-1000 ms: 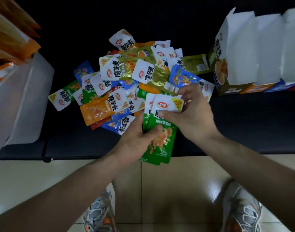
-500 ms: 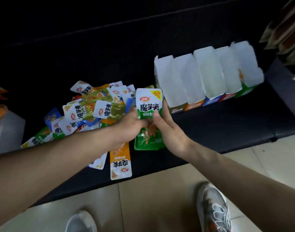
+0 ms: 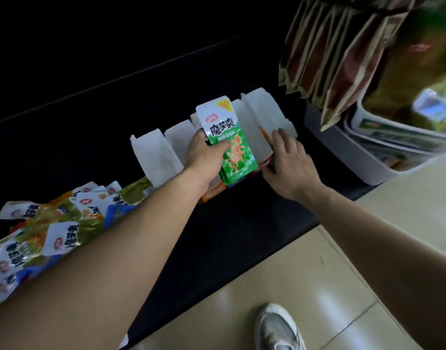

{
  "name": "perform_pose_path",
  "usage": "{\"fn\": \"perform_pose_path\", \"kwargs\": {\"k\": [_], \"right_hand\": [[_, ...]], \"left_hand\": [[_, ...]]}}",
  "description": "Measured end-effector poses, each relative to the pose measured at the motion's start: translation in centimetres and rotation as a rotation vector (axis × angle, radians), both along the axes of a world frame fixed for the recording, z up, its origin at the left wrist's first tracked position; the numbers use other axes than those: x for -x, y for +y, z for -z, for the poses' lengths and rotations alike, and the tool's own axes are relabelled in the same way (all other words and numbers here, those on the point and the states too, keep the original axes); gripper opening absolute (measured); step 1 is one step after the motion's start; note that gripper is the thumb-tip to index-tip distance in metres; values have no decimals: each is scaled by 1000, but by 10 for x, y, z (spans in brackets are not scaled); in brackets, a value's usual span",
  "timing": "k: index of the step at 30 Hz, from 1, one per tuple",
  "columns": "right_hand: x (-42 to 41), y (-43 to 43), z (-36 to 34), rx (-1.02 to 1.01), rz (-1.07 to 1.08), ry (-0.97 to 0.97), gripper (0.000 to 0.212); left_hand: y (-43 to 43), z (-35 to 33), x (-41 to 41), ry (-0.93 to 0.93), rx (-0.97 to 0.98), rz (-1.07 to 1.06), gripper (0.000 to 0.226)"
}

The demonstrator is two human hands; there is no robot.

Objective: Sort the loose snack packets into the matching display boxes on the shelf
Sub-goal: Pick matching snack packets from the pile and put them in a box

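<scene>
**Entry: stack of green snack packets, on its way to a box**

We are logging a small stack of green packets (image 3: 236,145), white-topped, held upright over the row of display boxes (image 3: 155,152) at the back of the dark shelf (image 3: 242,223); the left hand (image 3: 206,155) is gripping the stack round its lower middle, thumb across the printed face, fingers hidden behind; the stack is hanging just in front of the white flaps, between the middle boxes and the end box (image 3: 263,117) at the right of the row; it is not yet inside any box.

The right hand (image 3: 290,170) is lying on the front of that end box, fingers fairly straight and spread, holding nothing; we are judging that it is steadying the box, though whether the thumb is hooking the front wall we cannot tell.

Handling, as we are judging it: each packet is light, thin and soft, with a glossy film likely to slide against its neighbours; a stack pinched at one corner would probably fan out, so we are recommending a hold across the middle, squeezing the faces together and lowering the bottom edge first; the boxes' card flaps are looking flimsy and easily bent.

Also on record: the mixed pile of loose packets (image 3: 55,223) lying at the left of the shelf; a grey bin (image 3: 348,157) and hanging bags (image 3: 325,59) at the right.
</scene>
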State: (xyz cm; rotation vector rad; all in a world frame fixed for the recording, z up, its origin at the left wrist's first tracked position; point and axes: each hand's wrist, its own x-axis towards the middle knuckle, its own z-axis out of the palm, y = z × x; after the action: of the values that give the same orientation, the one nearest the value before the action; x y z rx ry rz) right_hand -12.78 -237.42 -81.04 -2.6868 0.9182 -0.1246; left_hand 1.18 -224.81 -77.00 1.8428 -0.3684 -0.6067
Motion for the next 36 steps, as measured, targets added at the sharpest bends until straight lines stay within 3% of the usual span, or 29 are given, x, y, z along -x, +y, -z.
{"fn": "perform_pose_path", "kwargs": {"k": [2, 6, 17, 24, 32, 36], "right_hand": [[-2, -10, 6, -27, -38, 80, 92], [-5, -8, 19, -85, -98, 63, 87], [0, -18, 26, -186, -96, -22, 79], [1, -20, 31, -162, -100, -26, 78], [-1, -13, 29, -59, -64, -29, 73], [-9, 10, 18, -36, -59, -93, 65]], "left_hand": [[-25, 1, -3, -12, 15, -36, 49], [-66, 3, -9, -4, 104, -68, 27], [-141, 13, -23, 85, 206, -34, 32], [-151, 31, -19, -376, -118, 111, 42], [-135, 27, -28, -553, -97, 85, 67], [-79, 8, -31, -591, -174, 199, 62]]}}
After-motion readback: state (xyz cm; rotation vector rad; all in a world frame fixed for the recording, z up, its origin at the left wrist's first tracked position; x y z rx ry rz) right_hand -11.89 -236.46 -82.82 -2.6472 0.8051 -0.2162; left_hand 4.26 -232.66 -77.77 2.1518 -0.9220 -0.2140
